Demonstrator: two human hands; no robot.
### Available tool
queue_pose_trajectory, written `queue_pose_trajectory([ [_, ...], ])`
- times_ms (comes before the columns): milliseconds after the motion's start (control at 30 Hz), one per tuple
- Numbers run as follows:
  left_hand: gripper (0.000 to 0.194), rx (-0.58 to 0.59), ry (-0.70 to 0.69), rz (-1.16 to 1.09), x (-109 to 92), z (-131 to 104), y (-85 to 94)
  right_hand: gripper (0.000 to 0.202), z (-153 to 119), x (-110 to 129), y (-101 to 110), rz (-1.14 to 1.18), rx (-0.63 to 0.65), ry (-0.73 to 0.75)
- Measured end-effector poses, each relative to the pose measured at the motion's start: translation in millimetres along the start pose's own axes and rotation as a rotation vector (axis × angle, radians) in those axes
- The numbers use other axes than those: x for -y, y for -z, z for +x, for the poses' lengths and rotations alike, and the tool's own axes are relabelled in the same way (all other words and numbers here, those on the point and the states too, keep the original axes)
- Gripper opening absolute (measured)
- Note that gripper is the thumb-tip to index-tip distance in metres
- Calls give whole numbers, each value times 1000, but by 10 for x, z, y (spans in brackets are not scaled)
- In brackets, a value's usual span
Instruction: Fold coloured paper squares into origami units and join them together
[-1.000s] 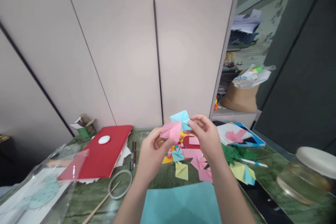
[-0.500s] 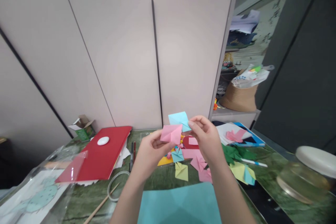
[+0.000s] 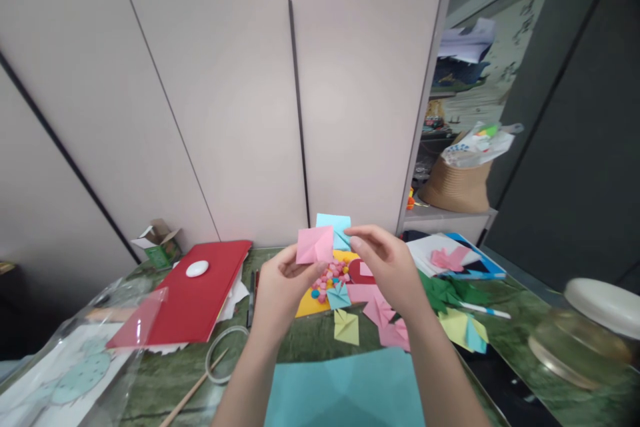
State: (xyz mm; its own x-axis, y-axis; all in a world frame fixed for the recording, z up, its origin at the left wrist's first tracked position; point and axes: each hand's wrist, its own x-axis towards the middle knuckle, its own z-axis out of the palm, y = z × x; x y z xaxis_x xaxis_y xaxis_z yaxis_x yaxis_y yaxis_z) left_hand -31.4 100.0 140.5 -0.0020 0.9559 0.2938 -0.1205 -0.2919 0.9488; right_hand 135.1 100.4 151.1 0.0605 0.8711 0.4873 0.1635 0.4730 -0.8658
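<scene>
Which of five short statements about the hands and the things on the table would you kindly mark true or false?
1. The left hand holds a folded pink paper. True.
2. The right hand touches a yellow paper. False: it touches a light blue paper.
3. A white oval object lies on the red folder. True.
4. The grey ring is right of the large blue sheet. False: it is left of it.
5. The jar has its white lid on. True.
</scene>
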Motion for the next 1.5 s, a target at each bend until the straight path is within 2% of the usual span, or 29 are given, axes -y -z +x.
queue_pose_trajectory([
  [267,26,-8,-10,-46,3,3,-7,15,-18,14,26,-106,18,77],
  [367,28,-13,-16,-58,-4,0,-1,20,-32,39,38,-227,23,209],
  [567,29,-57,-21,-32,-14,0,-2,29,-70,71,62,-493,-95,552],
  [700,27,-46,-31,-34,-17,-15,-2,25,-63,78,58,-589,-69,675],
  [800,25,-39,-19,-45,-44,-33,-17,19,-45,63,49,-633,-109,745],
  [1000,26,-75,-2,-46,-96,-47,-63,13,-20,9,50,-555,-147,768],
  [1233,26,-68,14,-73,-112,-46,-69,17,-17,-7,44,-597,-92,788],
  [1500,27,-46,6,-154,-83,-49,-98,18,-4,-1,26,-484,-138,799],
])
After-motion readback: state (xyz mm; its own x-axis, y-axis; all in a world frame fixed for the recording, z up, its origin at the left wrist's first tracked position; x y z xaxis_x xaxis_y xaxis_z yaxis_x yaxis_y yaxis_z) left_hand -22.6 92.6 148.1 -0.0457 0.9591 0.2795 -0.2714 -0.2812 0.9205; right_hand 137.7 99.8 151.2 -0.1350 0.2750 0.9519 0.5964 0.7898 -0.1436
